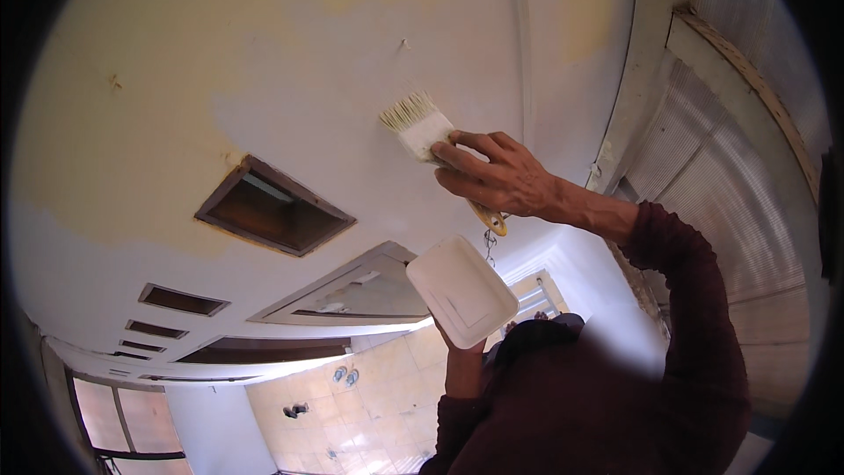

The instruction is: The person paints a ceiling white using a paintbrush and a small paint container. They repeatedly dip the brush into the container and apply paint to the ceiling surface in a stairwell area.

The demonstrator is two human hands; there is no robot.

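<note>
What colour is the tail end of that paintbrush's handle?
Yellow. The head view shows the handle best, poking out below the right hand.

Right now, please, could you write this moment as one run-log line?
right hand: grips flat paintbrush | left hand: holds pale rectangular tray | bristles: facing wall, contact unclear | wall: part yellow, part whitish

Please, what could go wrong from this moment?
Only the left hand holds the pale tray; if it tips, anything wet inside might drip onto the tiled floor. The brush in the right hand is near a small bump on the wall, where its bristles might snag.
</note>
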